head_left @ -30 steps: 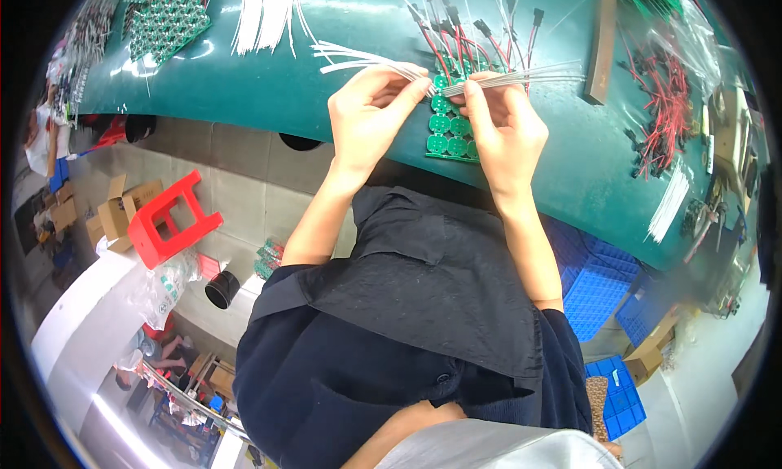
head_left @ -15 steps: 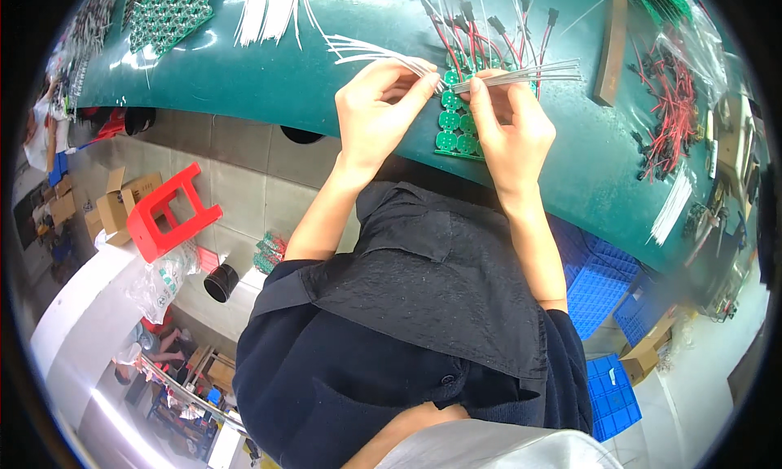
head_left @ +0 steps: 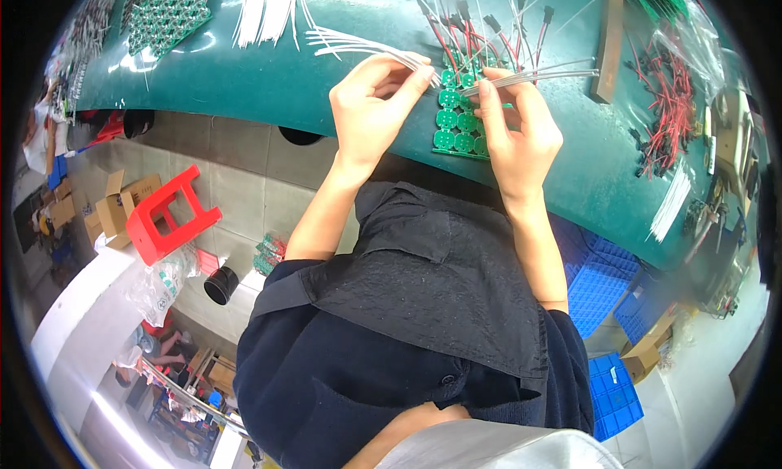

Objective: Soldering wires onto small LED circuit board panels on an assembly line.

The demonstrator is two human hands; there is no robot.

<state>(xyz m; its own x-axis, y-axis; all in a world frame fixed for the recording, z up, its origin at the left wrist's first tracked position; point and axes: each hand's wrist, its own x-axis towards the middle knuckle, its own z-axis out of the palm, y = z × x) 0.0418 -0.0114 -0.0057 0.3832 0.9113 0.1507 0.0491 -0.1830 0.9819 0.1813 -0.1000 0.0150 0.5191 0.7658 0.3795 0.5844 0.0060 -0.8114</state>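
My left hand (head_left: 372,102) is closed in a pinch on a bundle of thin white wires (head_left: 346,42), whose long ends fan out to the left. Another bundle of thin wires, whitish-grey (head_left: 550,75), is pinched in my right hand (head_left: 521,131) and points right. Between and below the hands lies a green circuit board panel (head_left: 446,120) of small round-cornered units, partly hidden by my right hand. Red and black wires with black connectors (head_left: 464,30) stand up from its far part, along with several thin white wires.
On the green table (head_left: 244,86) lie more white wires (head_left: 267,11), a stack of green boards (head_left: 169,17), a brown bar (head_left: 608,45), a heap of red-black connector wires (head_left: 668,102) and short white wires (head_left: 670,203). A red stool (head_left: 173,215) and blue crates (head_left: 601,286) are below.
My hands have drawn slightly apart, the left going left and the right going right, each still pinching its wires. The gap between the two bundles is wider.
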